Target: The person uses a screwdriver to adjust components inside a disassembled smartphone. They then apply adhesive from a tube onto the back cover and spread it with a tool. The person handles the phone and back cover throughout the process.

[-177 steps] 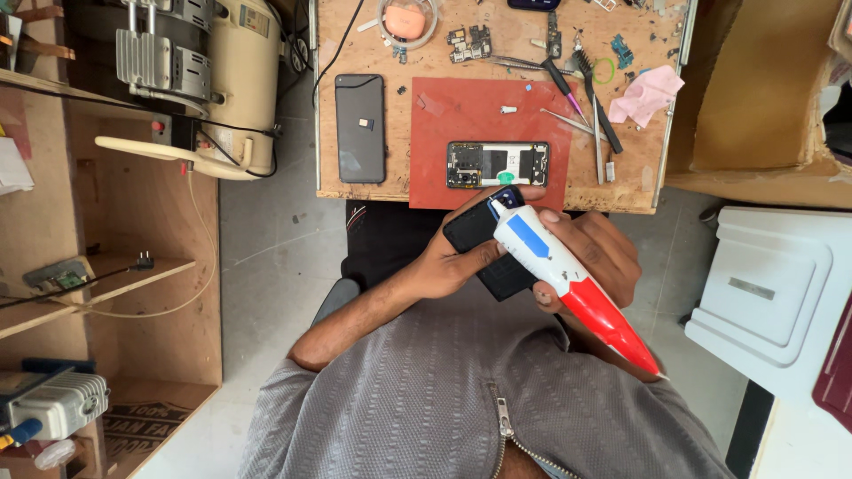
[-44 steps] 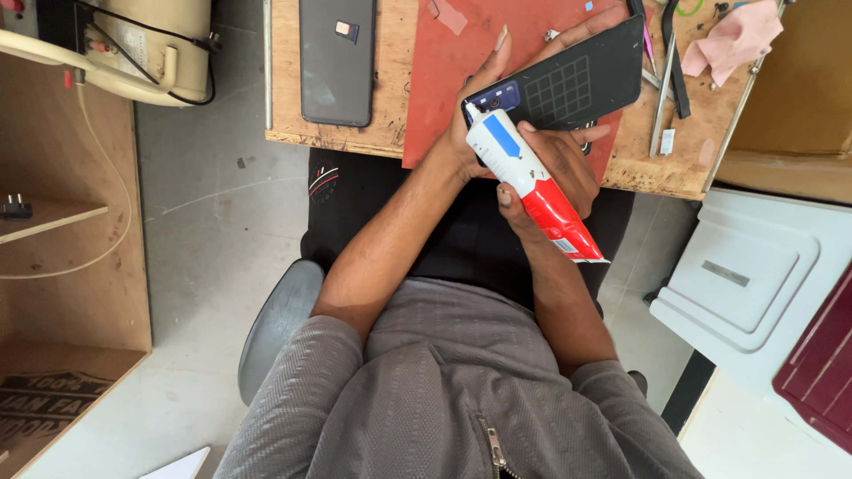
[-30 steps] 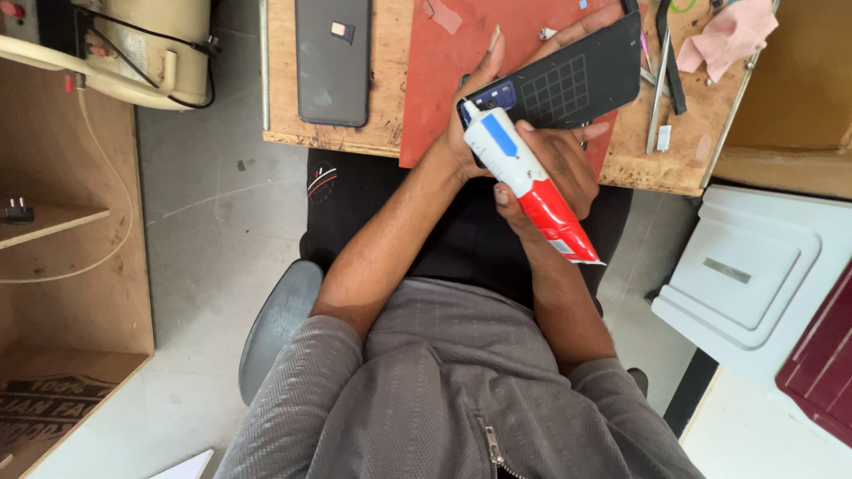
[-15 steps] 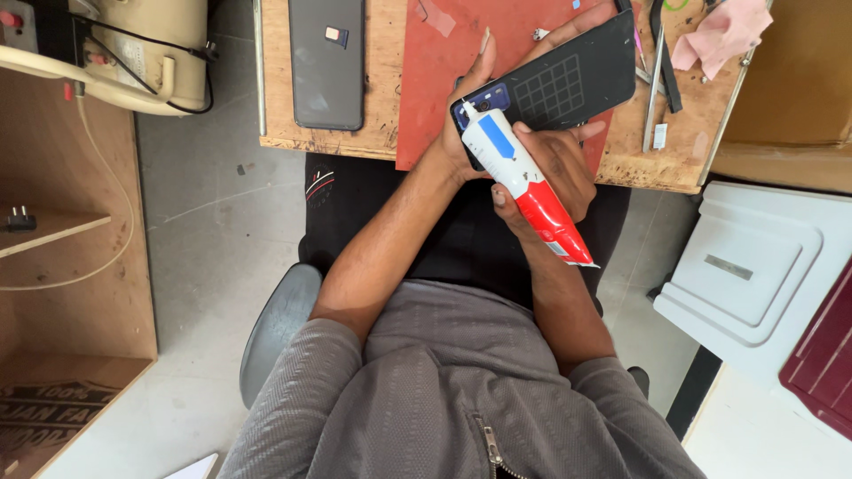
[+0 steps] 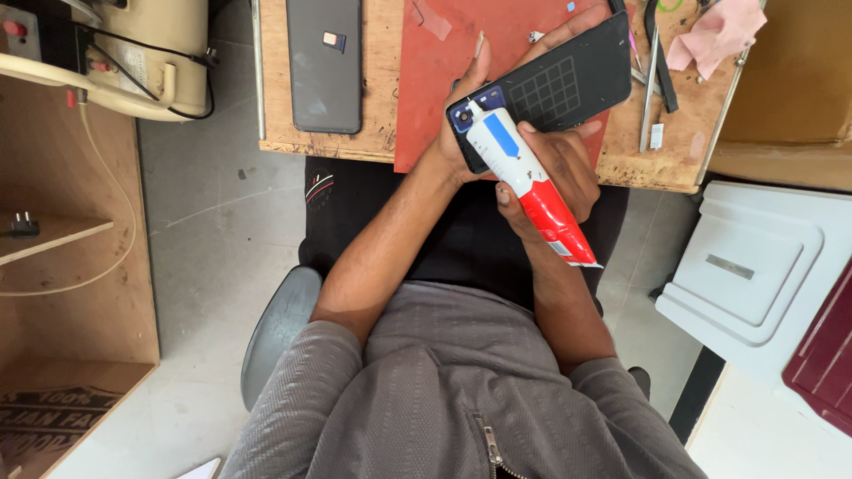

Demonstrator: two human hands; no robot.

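While the right hand [image 5: 555, 168] has its grip closed around the white, blue and red adhesive tube [image 5: 530, 188], the nozzle rests on the lower left corner of the dark phone back panel [image 5: 550, 89], beside the camera cut-out. Left hand [image 5: 469, 133] is closed on that same corner, thumb raised along the panel's edge, holding the panel just above the red work mat [image 5: 444, 80] on the wooden tabletop [image 5: 275, 106]. Judged from this posture, the bead is best laid with light, even squeeze pressure, nozzle kept on the rim and the panel held steady by the left hand. Tube long axis runs diagonally, nozzle up-left, crimped red end down-right toward the body. Panel long axis runs from lower left to upper right, inner gridded face up. Beside the mat lie a grey phone [image 5: 324, 64], tweezers [image 5: 650, 93] and a pink cloth [image 5: 714, 35].
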